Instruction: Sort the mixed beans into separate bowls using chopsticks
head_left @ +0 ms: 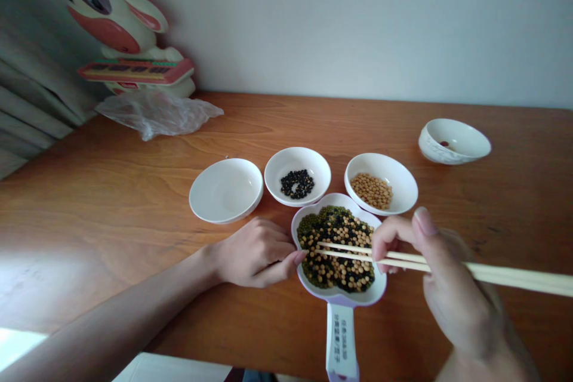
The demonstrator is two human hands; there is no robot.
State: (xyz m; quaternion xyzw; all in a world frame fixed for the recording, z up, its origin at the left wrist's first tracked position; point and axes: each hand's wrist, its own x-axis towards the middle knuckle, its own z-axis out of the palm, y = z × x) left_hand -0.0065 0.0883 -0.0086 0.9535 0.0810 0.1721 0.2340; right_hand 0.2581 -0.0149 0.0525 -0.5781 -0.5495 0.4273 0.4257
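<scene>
A pair of light wooden chopsticks [403, 259] is held in my right hand [461, 286], fingers closed round them. Their tips reach over mixed beans [335, 233], green, black and yellow, in a flower-shaped pan [341, 304] with a lilac outside and a labelled handle. I cannot tell whether a bean is between the tips. My left hand [259, 253] grips the pan's left rim between thumb and curled fingers. Behind the pan stand a white bowl of black beans [298, 184] and a white bowl of yellow soybeans [371, 191].
An empty white bowl [226, 191] stands left of the black-bean bowl. Another bowl [454, 142] with something small and dark inside is at the back right. A clear plastic bag [161, 113] lies before a cow-shaped toy keyboard [138, 71]. The wall [358, 24] bounds the wooden table.
</scene>
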